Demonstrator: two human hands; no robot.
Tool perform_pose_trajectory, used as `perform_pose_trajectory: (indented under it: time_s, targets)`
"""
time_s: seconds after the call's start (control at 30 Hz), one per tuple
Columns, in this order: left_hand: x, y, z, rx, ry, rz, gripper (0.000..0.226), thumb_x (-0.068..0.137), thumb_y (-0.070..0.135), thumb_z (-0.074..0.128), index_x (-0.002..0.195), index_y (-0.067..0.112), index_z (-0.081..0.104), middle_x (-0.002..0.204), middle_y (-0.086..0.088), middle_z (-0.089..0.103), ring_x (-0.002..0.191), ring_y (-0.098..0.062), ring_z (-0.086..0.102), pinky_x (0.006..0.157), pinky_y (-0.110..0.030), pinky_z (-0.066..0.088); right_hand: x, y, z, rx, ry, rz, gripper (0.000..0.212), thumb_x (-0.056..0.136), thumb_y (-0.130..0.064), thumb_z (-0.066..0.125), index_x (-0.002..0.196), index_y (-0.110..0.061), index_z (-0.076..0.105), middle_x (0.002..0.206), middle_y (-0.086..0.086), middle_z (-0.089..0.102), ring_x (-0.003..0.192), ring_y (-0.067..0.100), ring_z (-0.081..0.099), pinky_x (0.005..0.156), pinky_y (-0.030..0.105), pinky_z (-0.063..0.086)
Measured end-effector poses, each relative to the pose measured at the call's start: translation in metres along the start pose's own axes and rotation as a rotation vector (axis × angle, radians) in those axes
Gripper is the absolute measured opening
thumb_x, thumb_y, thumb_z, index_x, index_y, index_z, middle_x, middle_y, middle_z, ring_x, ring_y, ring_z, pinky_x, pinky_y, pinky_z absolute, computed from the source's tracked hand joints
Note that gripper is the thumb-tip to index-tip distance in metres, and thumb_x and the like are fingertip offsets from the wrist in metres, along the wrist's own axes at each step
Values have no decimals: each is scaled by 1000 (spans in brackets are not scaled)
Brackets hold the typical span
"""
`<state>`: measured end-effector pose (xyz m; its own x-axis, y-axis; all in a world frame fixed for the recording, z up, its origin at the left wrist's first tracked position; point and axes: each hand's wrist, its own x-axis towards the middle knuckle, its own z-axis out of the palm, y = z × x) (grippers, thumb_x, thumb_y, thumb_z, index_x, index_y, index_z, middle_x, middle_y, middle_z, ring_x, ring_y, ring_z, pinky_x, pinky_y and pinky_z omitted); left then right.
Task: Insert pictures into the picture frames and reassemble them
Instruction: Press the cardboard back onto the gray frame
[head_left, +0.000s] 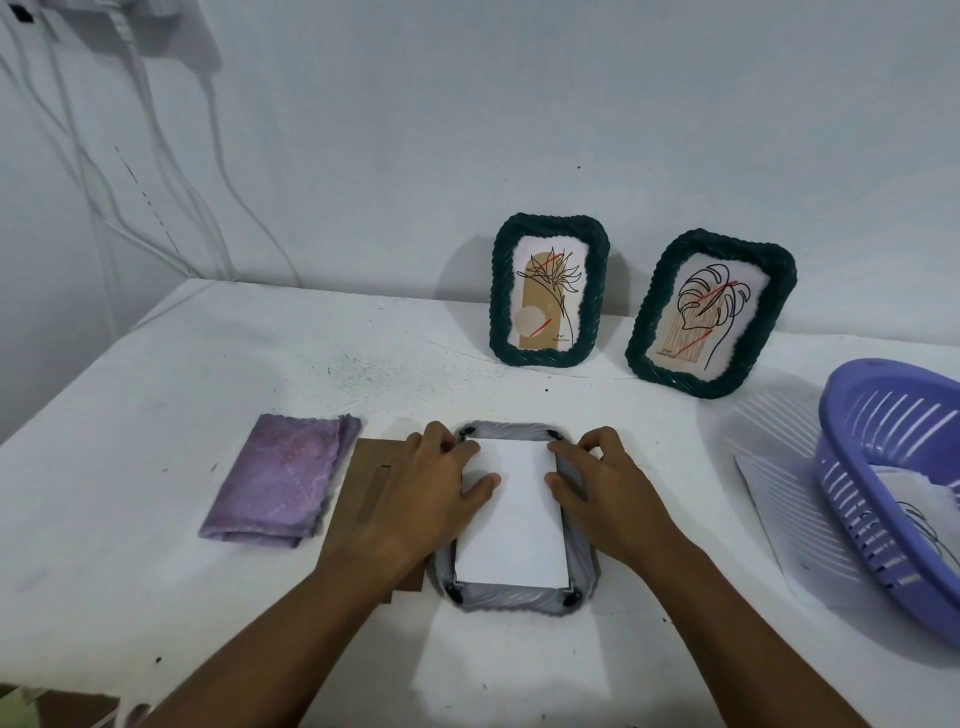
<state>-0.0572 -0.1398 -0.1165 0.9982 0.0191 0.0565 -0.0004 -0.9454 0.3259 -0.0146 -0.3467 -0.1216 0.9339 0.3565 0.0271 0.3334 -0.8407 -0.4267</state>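
**A:** why's the grey frame face-down?

**B:** so the picture drops into its back. Left hand and right hand lie mostly flat, thumbs pressing the sheet, nothing gripped. Brown backing board waits just left of it.

**A:** and the purple basket?

**B:** more printed sheets inside, far right.
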Motion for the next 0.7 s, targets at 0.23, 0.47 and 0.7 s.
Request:
perform_pose_trajectory:
  time_s: [0.23,0.47,0.7]
  targets:
    - [-3,-2,-4,-80,3,10,52,87,59,48,130,31,50,119,4,45,109,-14,46,84,-30,46,-5,1,0,63,43,-13,44,94,-42,50,136,-30,45,131,-2,37,95,13,51,83,19,45]
    - [-22,-33,-9,-224,-128,204,75,55,77,61,123,45,55,121,13,41,113,-8,38,96,-25,35,-39,19,8,228,98,-232,49,83,-56,56,127,-35,53,134,-11,35,117,10,37,97,20,33]
    - [-37,-34,-6,-274,63,143,70,66,82,47,117,37,62,120,13,47,114,-11,41,98,-35,39,-41,25,13,290,156,-209,45,83,-52,56,124,-33,55,129,-13,39,119,6,38,97,12,31]
